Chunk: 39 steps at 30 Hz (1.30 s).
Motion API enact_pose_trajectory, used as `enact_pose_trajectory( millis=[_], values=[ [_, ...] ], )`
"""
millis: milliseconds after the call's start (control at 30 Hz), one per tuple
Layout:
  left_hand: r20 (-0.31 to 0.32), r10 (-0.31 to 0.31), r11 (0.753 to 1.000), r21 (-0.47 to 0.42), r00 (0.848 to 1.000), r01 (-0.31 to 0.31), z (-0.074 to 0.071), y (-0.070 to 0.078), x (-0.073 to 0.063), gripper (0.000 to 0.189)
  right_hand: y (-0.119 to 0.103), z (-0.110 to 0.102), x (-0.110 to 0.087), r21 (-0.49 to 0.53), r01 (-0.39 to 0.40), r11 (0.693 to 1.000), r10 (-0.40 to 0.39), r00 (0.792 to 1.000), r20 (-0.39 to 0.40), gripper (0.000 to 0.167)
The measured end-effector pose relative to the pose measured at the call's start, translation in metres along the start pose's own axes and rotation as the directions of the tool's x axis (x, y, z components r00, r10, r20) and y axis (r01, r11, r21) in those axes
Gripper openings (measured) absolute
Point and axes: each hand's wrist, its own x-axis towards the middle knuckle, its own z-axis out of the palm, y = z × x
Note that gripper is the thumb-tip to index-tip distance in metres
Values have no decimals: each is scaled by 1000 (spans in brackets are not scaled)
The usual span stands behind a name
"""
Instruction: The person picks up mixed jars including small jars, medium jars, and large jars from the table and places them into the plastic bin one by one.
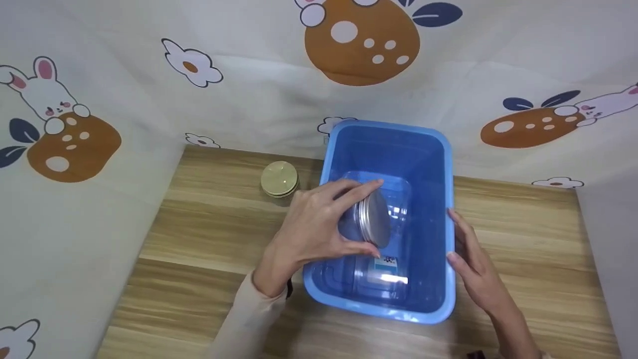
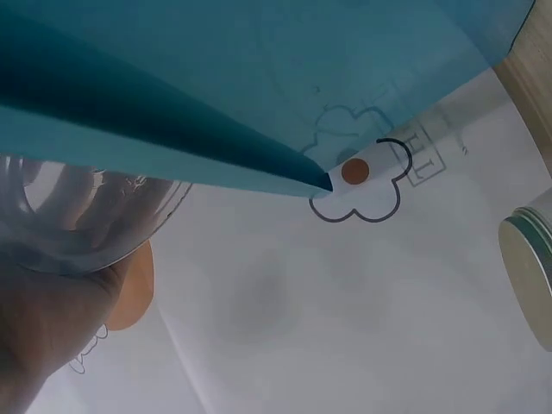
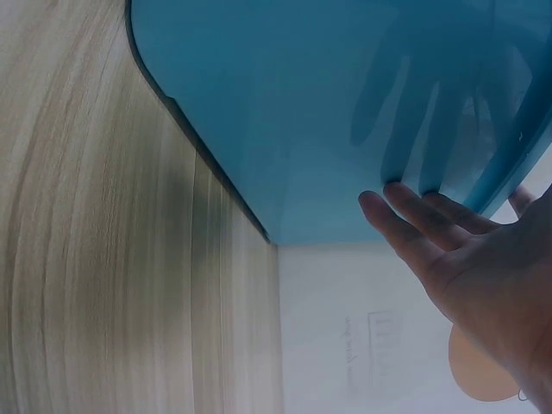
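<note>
My left hand [image 1: 319, 224] grips a clear jar with a silver screw lid [image 1: 375, 219], thumb and fingers spread around it. The jar is tipped sideways, its lid facing right, within the opening of a blue plastic bin [image 1: 451, 164]. In the left wrist view, the jar's clear rounded end [image 2: 95, 216] shows below the bin's rim. At the bin's right side, my right hand [image 1: 473, 264] holds the rim. Its fingers [image 3: 414, 220] lie against the outer wall in the right wrist view, while the thumb rests at the rim in the head view.
A jar with a gold lid [image 1: 279, 178] stands on the wooden table [image 1: 199, 224], left of the bin. Inside the bin, a small white and teal label [image 1: 386, 264] shows near the bottom. Pale cloth [image 1: 249, 99] with rabbit prints encloses the table's back and sides.
</note>
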Motion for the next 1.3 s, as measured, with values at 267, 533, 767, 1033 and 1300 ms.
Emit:
enact_pose_trajectory(
  millis=[267,533,767,1033,1300],
  values=[
    [38,20,1000,7,999,-21,8,0,2,106,-1,0,0,0,-14,1000,14,1000,0,69],
    [121,32,999,22,992,-35,14,2,4,108,0,0,0,10,7,1000,-7,1000,-6,69],
    [199,48,999,1,979,-49,23,3,7,106,-2,0,0,13,-18,1000,18,1000,3,69],
    [247,28,1000,7,969,-30,30,5,7,103,-1,0,0,12,-3,1000,3,1000,-2,69],
    [272,7,998,57,962,-23,38,8,6,106,0,2,0,27,44,999,-44,999,-17,69]
  ],
)
